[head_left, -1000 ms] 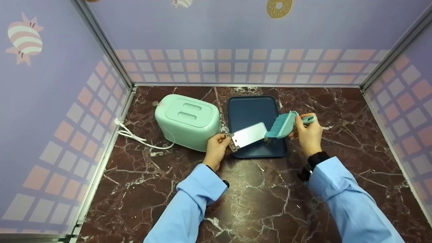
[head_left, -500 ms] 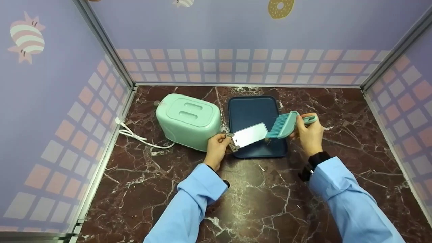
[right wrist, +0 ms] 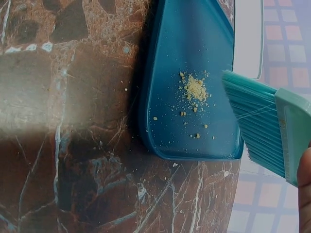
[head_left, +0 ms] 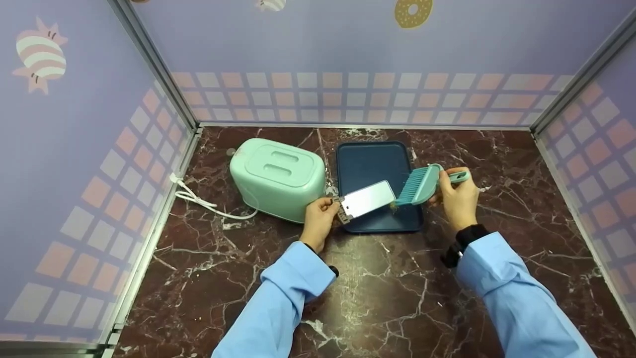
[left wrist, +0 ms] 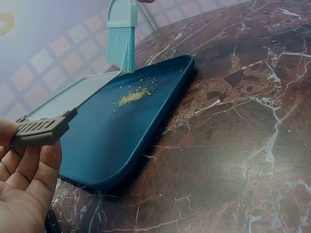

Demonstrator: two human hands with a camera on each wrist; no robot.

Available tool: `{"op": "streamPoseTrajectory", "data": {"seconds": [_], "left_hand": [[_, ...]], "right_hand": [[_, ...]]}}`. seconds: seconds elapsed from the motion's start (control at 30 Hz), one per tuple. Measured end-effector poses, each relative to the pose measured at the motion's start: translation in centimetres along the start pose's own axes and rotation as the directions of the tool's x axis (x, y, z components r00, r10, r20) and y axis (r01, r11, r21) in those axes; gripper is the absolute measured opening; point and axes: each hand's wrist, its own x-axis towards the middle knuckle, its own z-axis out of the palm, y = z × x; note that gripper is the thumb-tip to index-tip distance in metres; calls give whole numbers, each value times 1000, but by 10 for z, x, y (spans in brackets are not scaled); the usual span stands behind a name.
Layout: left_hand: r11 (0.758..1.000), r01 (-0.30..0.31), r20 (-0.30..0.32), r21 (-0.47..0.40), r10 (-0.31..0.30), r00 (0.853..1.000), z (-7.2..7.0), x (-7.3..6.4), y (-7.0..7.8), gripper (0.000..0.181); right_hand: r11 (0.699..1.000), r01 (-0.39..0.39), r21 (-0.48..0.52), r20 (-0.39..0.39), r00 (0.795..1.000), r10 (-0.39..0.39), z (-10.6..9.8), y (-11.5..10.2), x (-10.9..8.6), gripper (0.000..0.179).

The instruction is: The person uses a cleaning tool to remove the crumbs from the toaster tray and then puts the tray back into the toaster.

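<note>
My left hand [head_left: 318, 221] pinches the brown slotted end of a flat, shiny crumb tray [head_left: 368, 199]. The metal plate slants over the dark blue serving tray [head_left: 372, 159]. In my right hand [head_left: 458, 199] is the handle of a mint-green brush [head_left: 422, 186]. Its teal bristles [left wrist: 120, 46] hang down right at the far end of the crumb tray. Yellowish crumbs [right wrist: 195, 88] lie in a small heap on the blue tray, with loose bits scattered round it.
A mint-green toaster [head_left: 278, 179] stands left of the blue tray, close to my left hand. Its white cord [head_left: 208, 209] trails toward the left wall. Patterned panels [head_left: 328, 59] enclose the brown marbled tabletop [head_left: 357, 298] at the back and sides.
The brush in my right hand has shifted slightly to the right, away from the crumb tray. My left hand and the crumb tray have stayed in place.
</note>
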Motion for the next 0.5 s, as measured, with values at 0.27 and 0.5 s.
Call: {"op": "streamPoseTrajectory", "data": {"seconds": [0.27, 0.5], "left_hand": [[1000, -13, -18, -8, 12, 1000, 2, 1, -1, 21], [1000, -13, -14, -10, 13, 1000, 1, 0, -2, 21]], "right_hand": [[1000, 4, 6, -10, 1000, -4, 0, -1, 0, 32], [1000, -10, 11, -11, 1000, 10, 0, -7, 1, 35]]}}
